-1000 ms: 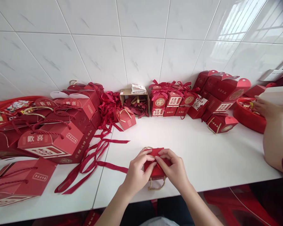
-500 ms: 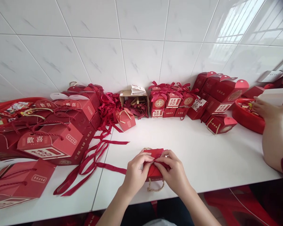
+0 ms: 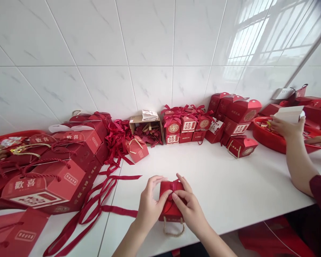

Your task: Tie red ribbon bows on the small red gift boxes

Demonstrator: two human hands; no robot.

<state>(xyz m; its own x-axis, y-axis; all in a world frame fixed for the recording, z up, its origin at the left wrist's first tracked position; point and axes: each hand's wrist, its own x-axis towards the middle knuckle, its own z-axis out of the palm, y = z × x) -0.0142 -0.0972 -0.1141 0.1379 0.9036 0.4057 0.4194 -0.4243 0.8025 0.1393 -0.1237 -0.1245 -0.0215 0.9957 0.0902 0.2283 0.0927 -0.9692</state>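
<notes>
A small red gift box (image 3: pixel 170 216) with a twisted rope handle (image 3: pixel 173 234) stands on the white table in front of me. Dark red ribbon (image 3: pixel 173 185) crosses its top and gathers in the middle. My left hand (image 3: pixel 150 201) bends round the box's left side, its thumb pressing the ribbon at the centre. From the right, my right hand (image 3: pixel 189 204) pinches the ribbon at the same spot between thumb and index finger, with another finger raised. The pinched part is partly hidden by the fingertips.
Loose ribbons (image 3: pixel 89 214) lie left of the box, near stacked red gift boxes (image 3: pixel 42 184). Tied boxes (image 3: pixel 187 125) and a cardboard carton (image 3: pixel 146 134) line the wall. At right, a co-worker's hand (image 3: pixel 289 126) holds a white-lined piece over a red basin (image 3: pixel 270 141).
My view has tilted up and turned slightly right. My fingers have shifted on the ribbon, and more of the box top shows. Another person's hand has appeared at the far left.
</notes>
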